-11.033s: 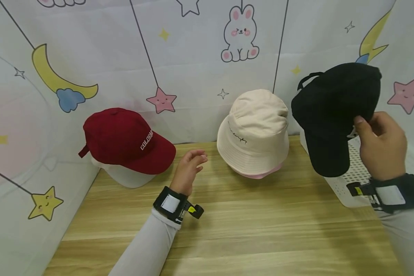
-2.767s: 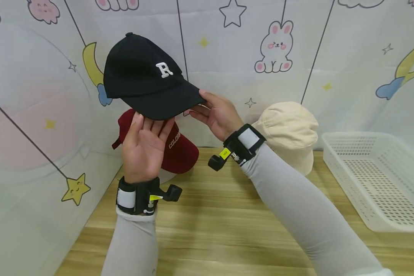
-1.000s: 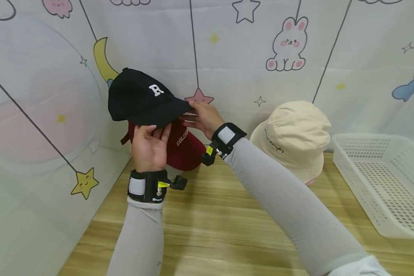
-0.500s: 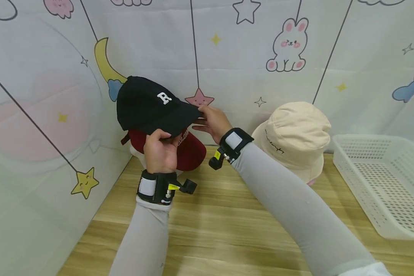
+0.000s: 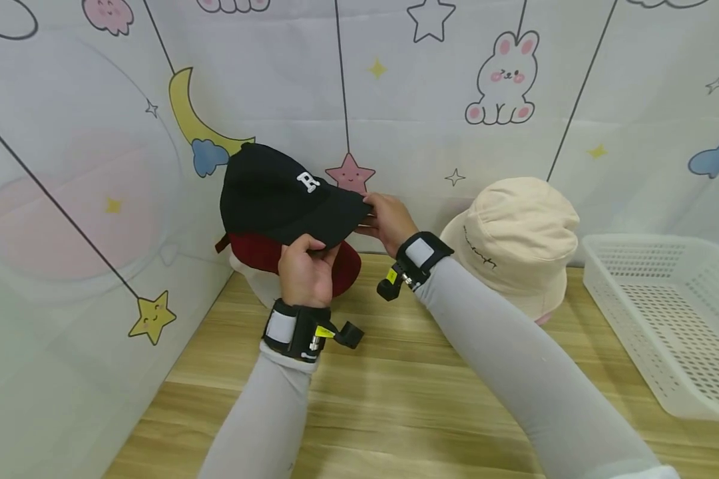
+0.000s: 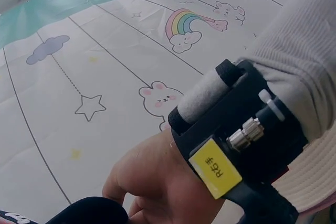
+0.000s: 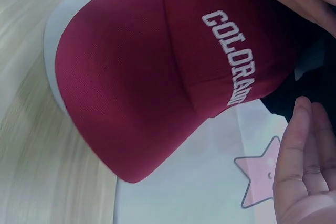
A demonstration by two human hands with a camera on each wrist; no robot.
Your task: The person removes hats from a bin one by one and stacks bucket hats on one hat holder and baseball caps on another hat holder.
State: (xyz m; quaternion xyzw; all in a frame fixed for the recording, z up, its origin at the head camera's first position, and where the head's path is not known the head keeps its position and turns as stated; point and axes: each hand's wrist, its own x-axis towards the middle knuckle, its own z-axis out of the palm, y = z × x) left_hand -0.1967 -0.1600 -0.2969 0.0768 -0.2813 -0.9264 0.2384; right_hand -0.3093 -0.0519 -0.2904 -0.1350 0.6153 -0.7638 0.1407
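Both hands hold a black baseball cap (image 5: 275,193) with a white R, low over a red cap (image 5: 257,251) in the head view. My left hand (image 5: 305,276) pinches the front edge of its brim, thumb on top. At the brim's right side, my right hand (image 5: 389,223) grips with the thumb above and fingers beneath. The black crown overlaps most of the red one, which sits on a white hat (image 5: 257,283). The right wrist view shows the red cap's lettering and brim (image 7: 121,77). In the left wrist view, the right hand (image 6: 163,182) meets the black brim (image 6: 89,213).
A cream bucket hat (image 5: 515,246) stands right of the hands, with a pink edge under it. Further right is a white perforated basket (image 5: 629,332). A patterned cloth wall (image 5: 407,133) runs behind the wooden table (image 5: 383,399).
Earlier the right hand alone held the black cap over the basket. It was carried left, the left hand took the brim, and both have lowered it over the red cap, drifting slightly right.
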